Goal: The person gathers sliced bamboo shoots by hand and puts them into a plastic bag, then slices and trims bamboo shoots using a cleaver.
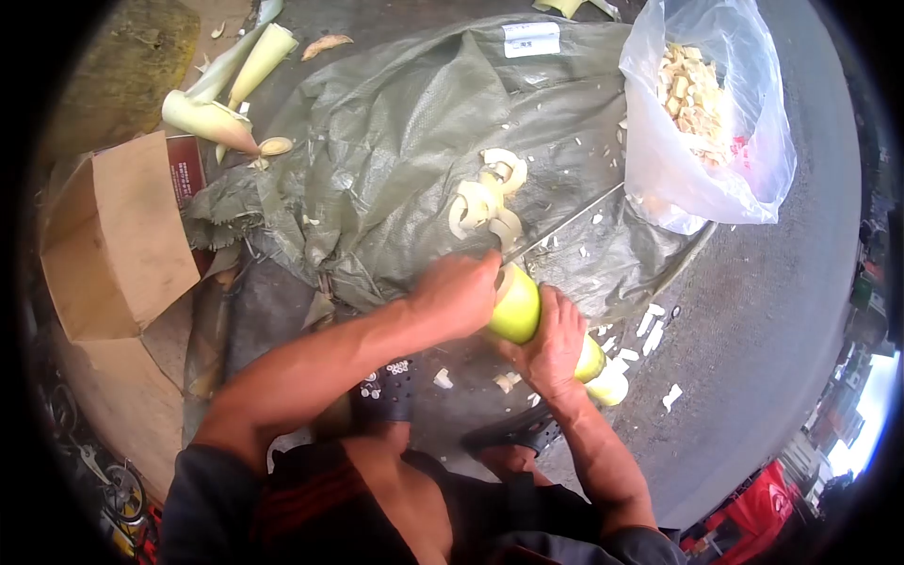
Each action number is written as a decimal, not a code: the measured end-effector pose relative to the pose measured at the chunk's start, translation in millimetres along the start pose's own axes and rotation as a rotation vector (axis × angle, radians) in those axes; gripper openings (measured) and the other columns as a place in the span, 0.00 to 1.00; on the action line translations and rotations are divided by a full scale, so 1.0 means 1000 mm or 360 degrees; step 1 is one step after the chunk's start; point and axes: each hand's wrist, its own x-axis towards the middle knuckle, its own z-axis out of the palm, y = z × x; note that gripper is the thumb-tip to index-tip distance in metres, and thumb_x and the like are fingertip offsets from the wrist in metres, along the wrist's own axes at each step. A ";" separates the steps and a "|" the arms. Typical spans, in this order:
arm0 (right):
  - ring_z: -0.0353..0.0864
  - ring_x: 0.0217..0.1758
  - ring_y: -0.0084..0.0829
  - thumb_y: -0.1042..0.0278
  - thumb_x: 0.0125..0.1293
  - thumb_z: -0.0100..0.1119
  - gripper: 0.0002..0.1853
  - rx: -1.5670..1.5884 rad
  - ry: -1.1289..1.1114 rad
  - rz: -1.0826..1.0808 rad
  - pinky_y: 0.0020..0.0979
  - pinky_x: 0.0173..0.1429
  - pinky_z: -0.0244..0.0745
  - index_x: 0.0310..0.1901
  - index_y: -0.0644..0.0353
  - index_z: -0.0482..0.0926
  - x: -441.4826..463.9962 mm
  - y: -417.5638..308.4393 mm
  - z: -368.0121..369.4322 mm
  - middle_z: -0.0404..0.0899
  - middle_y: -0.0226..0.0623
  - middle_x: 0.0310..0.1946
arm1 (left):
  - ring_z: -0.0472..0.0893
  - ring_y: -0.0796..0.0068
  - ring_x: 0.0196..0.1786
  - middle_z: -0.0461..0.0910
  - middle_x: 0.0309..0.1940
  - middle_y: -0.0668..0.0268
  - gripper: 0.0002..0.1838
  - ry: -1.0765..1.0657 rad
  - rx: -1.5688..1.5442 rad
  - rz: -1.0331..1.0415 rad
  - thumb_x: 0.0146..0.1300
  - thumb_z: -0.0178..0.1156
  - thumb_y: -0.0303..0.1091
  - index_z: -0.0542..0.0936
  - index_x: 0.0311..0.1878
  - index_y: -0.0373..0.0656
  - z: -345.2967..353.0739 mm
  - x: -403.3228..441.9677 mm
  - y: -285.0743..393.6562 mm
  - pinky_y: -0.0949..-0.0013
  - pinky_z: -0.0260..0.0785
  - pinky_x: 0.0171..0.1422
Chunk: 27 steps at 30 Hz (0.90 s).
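My left hand (459,294) is closed around the handle end of a knife (563,224), whose long thin blade points up and to the right; its handle is hidden in my fist. The blade's near end is at the cut, hollow end of a green bamboo shoot (516,306). Wrapped around the shoot's middle is my right hand (554,347), and the pale tip sticks out below it. Just beyond the blade, curled pale slices of shoot (482,202) lie in a small pile on the grey-green woven sack (395,160).
A plastic bag (767,141) holding pale chopped pieces stands at the upper right. Peeled husks (212,118) lie at the upper left, above an open cardboard box (122,245). White scraps (650,320) are scattered on the ground at the right, near my shoes (513,431).
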 end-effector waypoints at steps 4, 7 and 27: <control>0.74 0.59 0.55 0.44 0.39 0.82 0.57 0.0177 -0.0369 0.0216 0.47 0.65 0.69 0.68 0.67 0.66 0.019 0.007 -0.022 0.74 0.54 0.57 | 0.82 0.42 0.27 0.81 0.23 0.46 0.09 -0.0050 -0.0014 0.0018 0.63 0.56 0.28 0.76 0.45 0.34 -0.034 -0.046 0.002 0.44 0.73 0.34; 0.75 0.60 0.56 0.46 0.37 0.83 0.57 0.0120 -0.0634 0.0151 0.49 0.64 0.73 0.68 0.66 0.66 0.032 0.015 -0.029 0.74 0.53 0.57 | 0.82 0.42 0.26 0.80 0.21 0.47 0.09 -0.0054 -0.0001 0.0041 0.63 0.57 0.28 0.75 0.44 0.34 -0.044 -0.080 -0.005 0.44 0.72 0.33; 0.73 0.57 0.51 0.59 0.39 0.83 0.51 -0.0072 -0.0150 0.0269 0.49 0.60 0.70 0.67 0.63 0.66 0.041 0.023 -0.027 0.73 0.50 0.53 | 0.82 0.42 0.26 0.81 0.22 0.47 0.12 0.0149 0.0085 -0.0285 0.66 0.56 0.28 0.77 0.49 0.32 -0.068 -0.072 -0.022 0.44 0.73 0.34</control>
